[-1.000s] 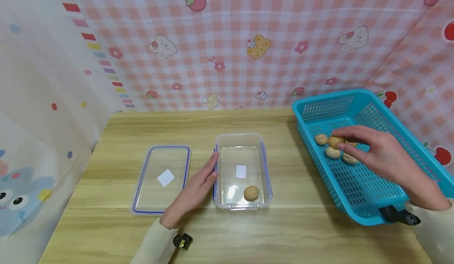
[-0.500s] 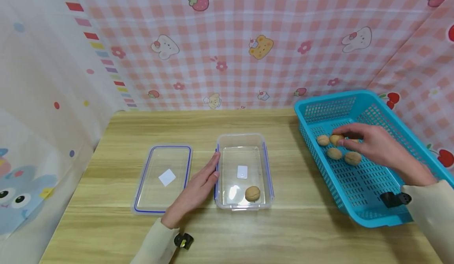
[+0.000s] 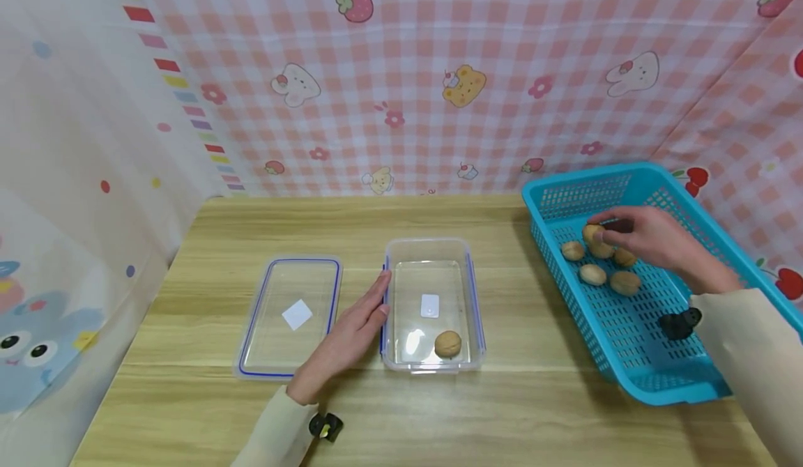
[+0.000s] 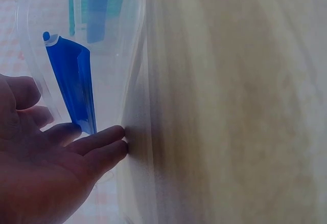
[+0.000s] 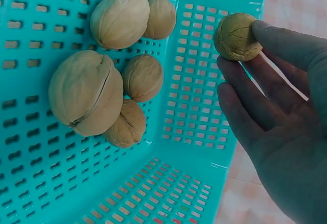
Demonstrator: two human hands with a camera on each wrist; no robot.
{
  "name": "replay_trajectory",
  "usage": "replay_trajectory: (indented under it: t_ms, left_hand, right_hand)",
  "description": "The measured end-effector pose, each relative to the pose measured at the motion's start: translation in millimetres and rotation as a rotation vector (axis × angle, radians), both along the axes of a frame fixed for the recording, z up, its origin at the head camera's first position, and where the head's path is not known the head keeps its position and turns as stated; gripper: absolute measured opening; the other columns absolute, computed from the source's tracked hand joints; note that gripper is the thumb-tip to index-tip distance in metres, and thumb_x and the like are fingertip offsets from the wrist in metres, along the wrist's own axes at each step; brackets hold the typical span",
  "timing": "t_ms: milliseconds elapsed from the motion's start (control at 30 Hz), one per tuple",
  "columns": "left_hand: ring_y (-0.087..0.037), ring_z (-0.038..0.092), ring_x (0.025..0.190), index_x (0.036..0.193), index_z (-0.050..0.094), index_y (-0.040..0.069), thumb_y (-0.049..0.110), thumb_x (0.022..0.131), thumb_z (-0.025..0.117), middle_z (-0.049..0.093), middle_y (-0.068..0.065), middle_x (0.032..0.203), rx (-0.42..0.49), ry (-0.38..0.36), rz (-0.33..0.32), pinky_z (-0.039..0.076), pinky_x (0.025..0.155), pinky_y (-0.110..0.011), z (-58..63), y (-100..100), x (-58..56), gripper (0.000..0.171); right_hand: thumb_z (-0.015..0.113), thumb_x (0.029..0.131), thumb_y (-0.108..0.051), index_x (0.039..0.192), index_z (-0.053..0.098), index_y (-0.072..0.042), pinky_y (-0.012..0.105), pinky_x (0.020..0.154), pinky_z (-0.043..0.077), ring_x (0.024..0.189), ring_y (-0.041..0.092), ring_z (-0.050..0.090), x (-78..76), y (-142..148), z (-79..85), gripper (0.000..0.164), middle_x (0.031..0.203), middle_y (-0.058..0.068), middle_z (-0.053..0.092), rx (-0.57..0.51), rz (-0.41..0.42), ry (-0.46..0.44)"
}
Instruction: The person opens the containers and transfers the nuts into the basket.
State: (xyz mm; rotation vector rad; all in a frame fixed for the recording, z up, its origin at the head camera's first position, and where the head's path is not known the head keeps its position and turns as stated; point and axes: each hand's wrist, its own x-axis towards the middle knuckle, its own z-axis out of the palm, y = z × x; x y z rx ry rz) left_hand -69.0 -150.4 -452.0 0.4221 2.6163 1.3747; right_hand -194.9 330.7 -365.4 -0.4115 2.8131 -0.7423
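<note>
My right hand (image 3: pixel 655 238) pinches a walnut (image 5: pixel 236 37) between thumb and fingers, raised above several other walnuts (image 3: pixel 625 284) in the blue plastic basket (image 3: pixel 652 383). In the right wrist view those walnuts (image 5: pixel 87 92) lie together on the slotted basket floor. My left hand (image 3: pixel 348 334) rests its straight fingers against the left side of a clear plastic container (image 3: pixel 433 244). One walnut (image 3: pixel 448 343) lies inside that container, near its front right corner. The left wrist view shows the fingertips touching the container wall beside a blue clip (image 4: pixel 74 81).
A clear lid (image 3: pixel 288 348) with a blue seal and a white square lies flat left of the container. Behind the wooden table (image 3: pixel 502 418) hangs a pink checked cloth (image 3: pixel 351 118). The basket stands at the table's right side.
My right hand has taken hold of a walnut among the others and lifted it slightly, moving a little away from me. My left hand stays against the container.
</note>
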Motion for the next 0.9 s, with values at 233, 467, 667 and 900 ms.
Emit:
replay_trajectory:
  t_ms: [233, 467, 667, 900]
  left_hand:
    - [-0.026, 0.021, 0.156, 0.165, 0.023, 0.015, 0.022, 0.114, 0.040, 0.019, -0.003, 0.171, 0.002, -0.007, 0.001, 0.020, 0.127, -0.044, -1.7, -0.3, -0.3, 0.054]
    - [-0.027, 0.022, 0.156, 0.165, 0.024, 0.015, 0.023, 0.114, 0.041, 0.020, -0.003, 0.171, -0.003, 0.001, 0.001, 0.020, 0.126, -0.044, -2.0, -0.3, 0.1, 0.054]
    - [-0.026, 0.021, 0.156, 0.165, 0.023, 0.017, 0.023, 0.114, 0.040, 0.020, -0.004, 0.171, -0.001, 0.003, 0.000, 0.020, 0.126, -0.044, -1.5, -0.5, 0.3, 0.054]
    - [-0.026, 0.022, 0.156, 0.165, 0.023, 0.017, 0.024, 0.114, 0.040, 0.020, -0.003, 0.171, -0.001, 0.000, 0.004, 0.021, 0.126, -0.044, -1.9, -1.6, 1.1, 0.054]
  right_hand:
    - [0.059, 0.107, -0.032, 0.139, 0.063, -0.002, 0.063, 0.094, 0.051, 0.120, 0.048, 0.061, -20.0, 0.1, -8.5, 0.044, 0.136, 0.031, 0.061, -0.004, -0.009, -0.083]
    - [0.058, 0.107, -0.035, 0.140, 0.062, -0.001, 0.066, 0.098, 0.048, 0.123, 0.050, 0.058, -33.0, -0.3, -18.9, 0.047, 0.139, 0.032, 0.058, 0.000, -0.025, -0.121]
    - [0.058, 0.107, -0.027, 0.140, 0.061, 0.001, 0.067, 0.097, 0.048, 0.123, 0.052, 0.057, -42.6, 1.2, -30.0, 0.043, 0.141, 0.033, 0.056, 0.024, -0.013, -0.122]
    - [0.060, 0.106, -0.025, 0.138, 0.062, 0.002, 0.068, 0.098, 0.047, 0.122, 0.052, 0.058, -47.5, -1.4, -37.6, 0.042, 0.139, 0.032, 0.058, 0.028, -0.007, -0.136]
